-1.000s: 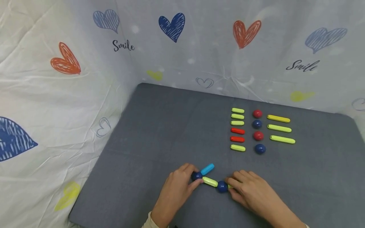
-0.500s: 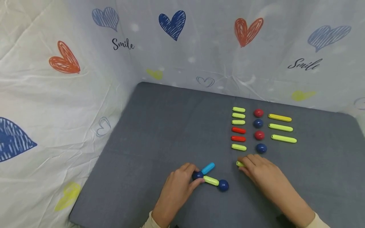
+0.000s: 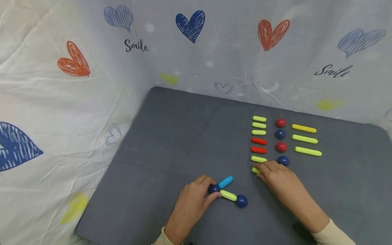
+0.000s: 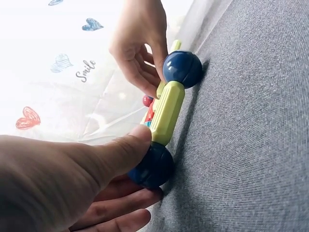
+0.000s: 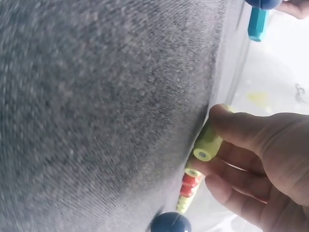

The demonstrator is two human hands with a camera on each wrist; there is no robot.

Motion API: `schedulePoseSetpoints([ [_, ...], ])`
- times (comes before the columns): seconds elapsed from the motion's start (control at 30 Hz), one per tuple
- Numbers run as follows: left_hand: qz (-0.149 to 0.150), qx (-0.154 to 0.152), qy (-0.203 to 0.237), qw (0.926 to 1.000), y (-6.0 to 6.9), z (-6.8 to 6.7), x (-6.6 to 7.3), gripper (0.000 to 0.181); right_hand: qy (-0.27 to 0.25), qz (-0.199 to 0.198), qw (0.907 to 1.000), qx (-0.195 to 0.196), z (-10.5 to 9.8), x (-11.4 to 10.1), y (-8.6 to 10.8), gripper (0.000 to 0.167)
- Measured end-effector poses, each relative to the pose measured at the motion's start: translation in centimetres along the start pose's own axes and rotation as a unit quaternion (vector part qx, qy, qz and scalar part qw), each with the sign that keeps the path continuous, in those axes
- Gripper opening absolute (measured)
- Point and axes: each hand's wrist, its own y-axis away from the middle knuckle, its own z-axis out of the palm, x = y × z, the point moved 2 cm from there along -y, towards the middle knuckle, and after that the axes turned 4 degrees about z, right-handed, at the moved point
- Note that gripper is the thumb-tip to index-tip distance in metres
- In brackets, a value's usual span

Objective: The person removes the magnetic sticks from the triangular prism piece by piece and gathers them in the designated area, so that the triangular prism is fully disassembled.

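My left hand (image 3: pixel 191 204) pinches a dark blue ball (image 4: pixel 153 166) between thumb and fingers. A light blue rod (image 3: pixel 226 182) and a short yellow-green rod (image 3: pixel 228 195) stick out from that ball. The yellow-green rod's far end meets a second blue ball (image 3: pixel 241 201), which rests on the grey mat. Farther right, my right hand (image 3: pixel 280 180) pinches another short yellow-green rod (image 5: pixel 207 143) at the near end of a column of short rods. Its end socket faces the right wrist camera. In the head view the fingers hide most of this rod.
Beyond the right hand lie short yellow-green and red rods (image 3: pixel 258 150), a column of red and blue balls (image 3: pixel 281 147), and several longer yellow rods (image 3: pixel 307 151). The grey mat (image 3: pixel 171 143) ends at a white cloth (image 3: pixel 239 61) printed with hearts.
My right hand has carried the short yellow-green rod away from the second blue ball, up to the near end of the short-rod column. My left hand keeps its grip on the blue ball.
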Motion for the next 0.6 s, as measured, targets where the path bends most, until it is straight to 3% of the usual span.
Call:
schedulePoseSetpoints([
  [0.6,0.005,0.006,-0.008,0.9999,-0.33,0.12,-0.07,0.029,0.018,-0.020,0.9993,0.025,0.65,0.36,-0.27,0.037],
])
